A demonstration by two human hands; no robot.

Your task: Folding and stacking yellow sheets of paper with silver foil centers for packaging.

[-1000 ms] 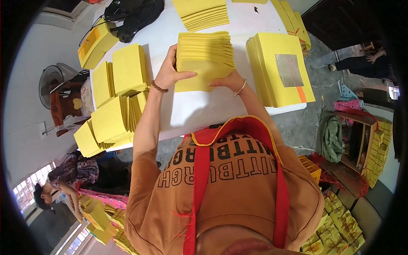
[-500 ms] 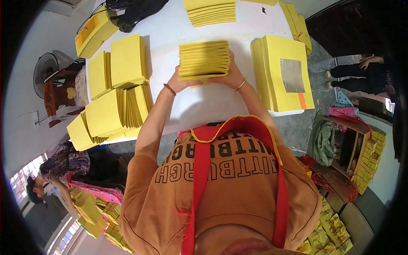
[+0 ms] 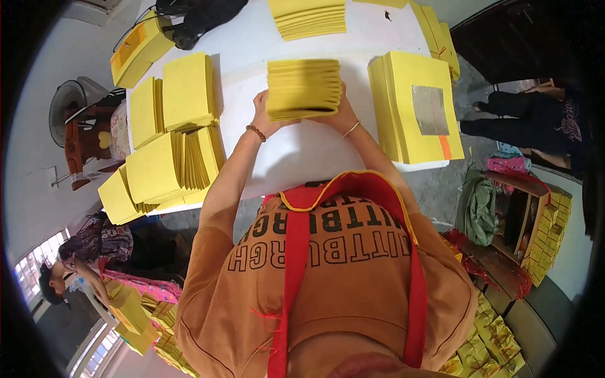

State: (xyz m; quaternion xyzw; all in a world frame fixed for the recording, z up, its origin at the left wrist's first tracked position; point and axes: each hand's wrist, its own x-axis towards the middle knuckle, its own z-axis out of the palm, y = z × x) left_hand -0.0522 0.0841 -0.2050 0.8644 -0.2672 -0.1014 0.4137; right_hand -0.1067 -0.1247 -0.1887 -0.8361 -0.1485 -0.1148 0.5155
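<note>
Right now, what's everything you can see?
held stack: one, yellow, between hands
left stacks: several, yellow, table's left
big stack: one, yellow, table's right
far stacks: several, yellow, far side
table: one, white, ahead
bag-like thing: one, black, far left
fan: one, grey, left
sack: one, green, right
bundles: many, yellow, both sides
other people: two, dark-clothed, either side
apron: one, red, chest
left hand: one, bare, stack's left
right hand: one, bare, stack's right

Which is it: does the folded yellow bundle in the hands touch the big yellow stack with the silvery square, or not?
Apart: the head view shows white tabletop between the folded yellow bundle and the big yellow stack.
</note>
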